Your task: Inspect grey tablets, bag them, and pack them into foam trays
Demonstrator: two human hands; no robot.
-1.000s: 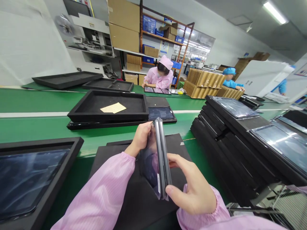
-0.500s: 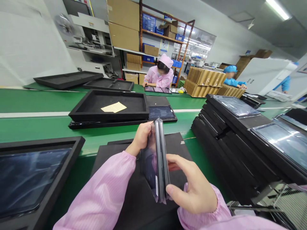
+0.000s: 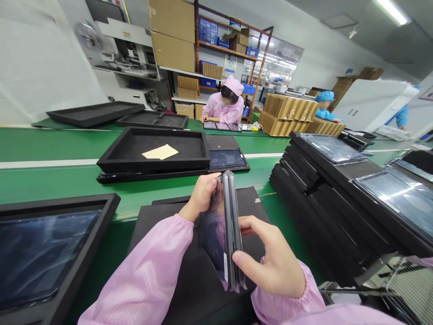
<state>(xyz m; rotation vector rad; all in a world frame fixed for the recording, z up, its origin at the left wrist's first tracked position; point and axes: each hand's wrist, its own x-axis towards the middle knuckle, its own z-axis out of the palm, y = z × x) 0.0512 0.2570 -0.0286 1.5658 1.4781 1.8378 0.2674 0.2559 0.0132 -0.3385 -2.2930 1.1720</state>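
Two slim tablets (image 3: 219,230) in clear film stand on edge, face to face or back to back, above a black foam tray (image 3: 150,225). My left hand (image 3: 204,192) is closed round their far upper end, its thumb on the glossy left face. At the near right side is my right hand (image 3: 272,259). Its thumb presses the edge of the right tablet and its fingers reach behind that tablet's right face, partly hidden. A white label shows low on the left tablet's edge.
A tray with a film-covered screen (image 3: 40,253) lies at left. Ahead, a black tray (image 3: 155,164) holds a yellow sticker sheet (image 3: 160,152). Stacked trays with tablets (image 3: 304,189) rise at right. Across the green bench (image 3: 77,174), a person in pink (image 3: 225,106) works.
The pair of tablets has shifted slightly right and down, with my left hand moving along. My right thumb has slid a little up and onto the tablets' edge.
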